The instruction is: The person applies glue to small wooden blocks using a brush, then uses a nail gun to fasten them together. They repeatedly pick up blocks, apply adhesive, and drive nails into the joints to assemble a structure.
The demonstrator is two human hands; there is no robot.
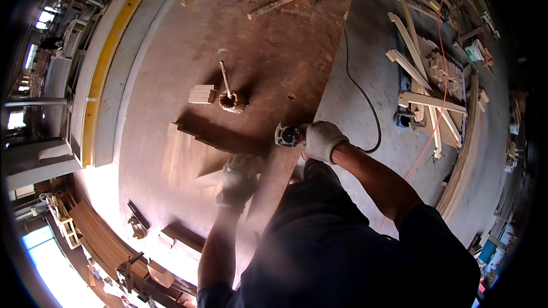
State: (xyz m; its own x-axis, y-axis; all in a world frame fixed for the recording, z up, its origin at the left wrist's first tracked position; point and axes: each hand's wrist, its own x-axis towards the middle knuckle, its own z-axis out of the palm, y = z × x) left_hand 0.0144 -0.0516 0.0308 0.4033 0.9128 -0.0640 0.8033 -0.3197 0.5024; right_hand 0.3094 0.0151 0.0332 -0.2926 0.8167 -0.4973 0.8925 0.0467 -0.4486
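Note:
My right hand (324, 141), in a pale work glove, grips a corded power tool (289, 135) with a metal head and a dark round centre. The tool is at the right edge of the brown worktable (274, 57); its underside is hidden. My left hand (236, 181), gloved too and a little blurred, lies with fingers stretched over the right end of some light wooden pieces (191, 157). Those pieces sit side by side, and their far edge is stepped and shadowed. Beyond them stand a small round glue-stained pot (231, 102) with a stick (225, 75) in it, and a wooden block (201, 94).
A hammer (279, 4) lies at the table's far end. Near the left front are a hand plane (137, 222) and a wood block (182, 238). A black cord (361, 88) crosses the floor on the right, near piled wooden offcuts (428, 91) and a thin red line (438, 45).

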